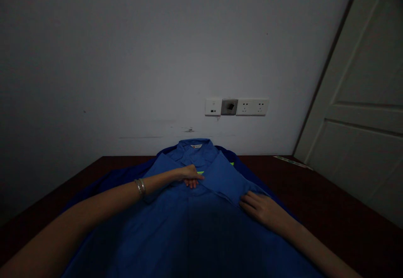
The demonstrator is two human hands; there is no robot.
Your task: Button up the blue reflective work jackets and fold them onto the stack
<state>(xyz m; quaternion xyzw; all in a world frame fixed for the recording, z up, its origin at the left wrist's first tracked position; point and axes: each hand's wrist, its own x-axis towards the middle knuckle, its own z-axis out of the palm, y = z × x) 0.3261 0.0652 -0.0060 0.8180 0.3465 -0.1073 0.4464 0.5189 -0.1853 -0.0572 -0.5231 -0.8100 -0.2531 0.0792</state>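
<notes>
A blue work shirt (189, 223) lies spread out with its collar (208, 143) toward the wall and a white label (196, 146) inside the neck. My left hand (191, 175), with a bracelet on the wrist, pinches the edge of the shirt's front below the collar. Beside it shows a bit of yellow-green strip (200, 172). At the shirt's right side my right hand (260, 209) has its fingers curled over the cloth, gripping it. Under the shirt lies a darker blue garment (121, 176), mostly covered.
The clothes rest on a dark red-brown table (283, 177) against a pale wall (126, 68). Wall sockets (252, 107) sit above its far edge. A thin printed strip (292, 162) lies at the back right, near a panelled white door (362, 114).
</notes>
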